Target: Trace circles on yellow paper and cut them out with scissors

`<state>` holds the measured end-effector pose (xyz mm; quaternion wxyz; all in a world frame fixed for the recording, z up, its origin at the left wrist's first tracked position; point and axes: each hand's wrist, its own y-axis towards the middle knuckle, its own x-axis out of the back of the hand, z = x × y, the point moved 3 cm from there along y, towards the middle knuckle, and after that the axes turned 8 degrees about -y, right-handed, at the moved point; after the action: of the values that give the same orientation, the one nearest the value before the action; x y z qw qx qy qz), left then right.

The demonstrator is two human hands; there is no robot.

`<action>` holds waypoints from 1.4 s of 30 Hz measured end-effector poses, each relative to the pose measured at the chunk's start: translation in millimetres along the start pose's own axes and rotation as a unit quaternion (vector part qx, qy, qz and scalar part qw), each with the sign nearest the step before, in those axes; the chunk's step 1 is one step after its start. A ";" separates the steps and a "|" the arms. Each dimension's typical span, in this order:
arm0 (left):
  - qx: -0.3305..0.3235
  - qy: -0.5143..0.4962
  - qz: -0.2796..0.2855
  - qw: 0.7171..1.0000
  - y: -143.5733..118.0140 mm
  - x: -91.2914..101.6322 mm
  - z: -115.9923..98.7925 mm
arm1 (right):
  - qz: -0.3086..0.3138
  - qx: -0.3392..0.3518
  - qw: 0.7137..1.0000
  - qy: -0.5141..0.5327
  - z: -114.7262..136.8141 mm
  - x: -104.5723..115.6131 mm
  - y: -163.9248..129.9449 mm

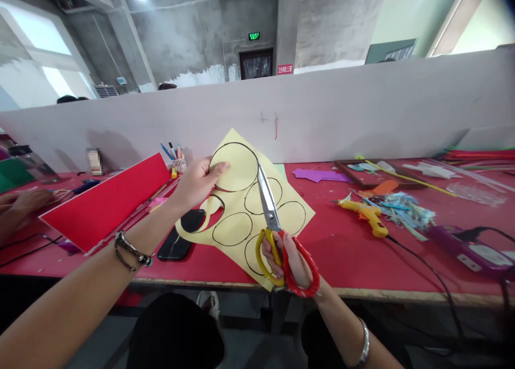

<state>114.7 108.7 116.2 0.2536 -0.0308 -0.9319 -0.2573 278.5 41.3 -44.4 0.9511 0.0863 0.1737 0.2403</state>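
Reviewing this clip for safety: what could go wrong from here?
The scissors blades point toward the left hand pinching the yellow sheet, so its thumb might get nicked. The sheet is held up by one edge, so it could flex and the cut may stray off the drawn circle.

Left hand pinching, right hand gripping

Pale yellow paper with black drawn circles; scissors with one yellow and one red handle, steel blades; red table; red card; yellow glue gun; purple scrap; possibly black phone.
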 end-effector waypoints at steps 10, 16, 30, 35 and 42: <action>-0.055 0.028 0.047 0.997 2.1 -4.8 -0.9 | -0.010 0.027 1.000 -0.013 -3.7 2.9 0.4; -0.051 0.018 0.063 0.997 1.1 -5.9 0.5 | -0.021 0.014 0.999 -0.026 -0.6 2.3 0.2; -0.034 -0.033 0.063 0.997 3.1 -7.4 3.4 | -0.034 -0.017 0.997 -0.063 4.8 -0.3 1.2; -0.020 -0.011 0.053 0.998 6.2 -2.5 8.6 | -0.037 -0.015 0.997 -0.061 2.1 1.8 1.8; -0.026 -0.029 0.023 0.999 7.3 -3.6 9.0 | -0.036 0.002 0.997 -0.069 0.5 3.6 2.1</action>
<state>115.1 119.6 111.1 0.2314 -0.0658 -0.9311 -0.2743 280.8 44.8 -44.5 0.9688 0.0985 0.1109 0.1986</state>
